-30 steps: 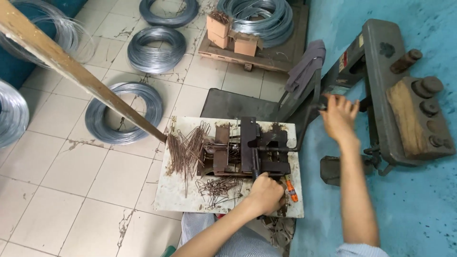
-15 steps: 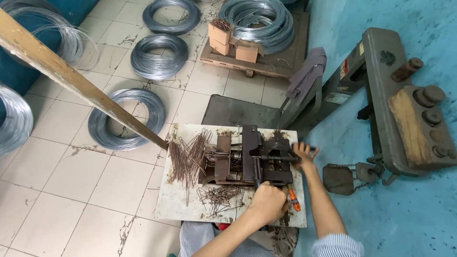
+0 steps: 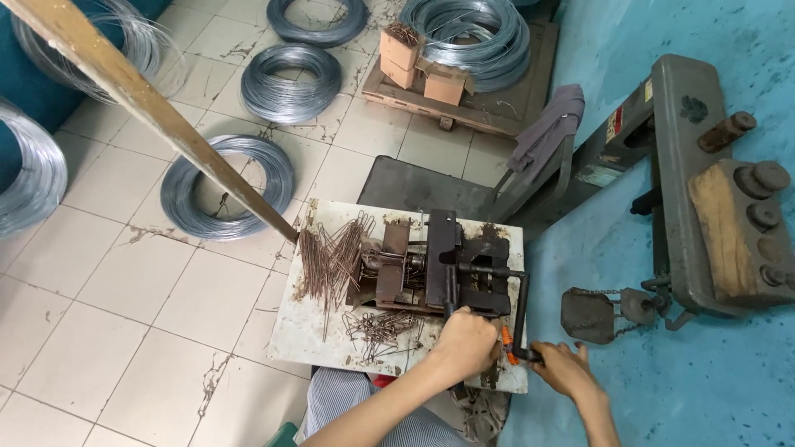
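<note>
Right hand [image 3: 565,370] wrapped around the crank handle [image 3: 520,319] at the worktop's [image 3: 315,331] near-right corner — left hand [image 3: 465,341] fisted against the rusty bending jig [image 3: 431,269], beside loose wire pieces [image 3: 331,257].

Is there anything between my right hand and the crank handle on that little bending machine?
Nothing visible. The right hand is already on the lower end of the black crank handle, beside the orange grip. The left hand rests at the machine's front edge.

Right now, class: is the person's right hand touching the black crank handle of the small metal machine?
Touching. The head view shows the right hand closed around the lower end of the crank handle, no gap visible.
</note>
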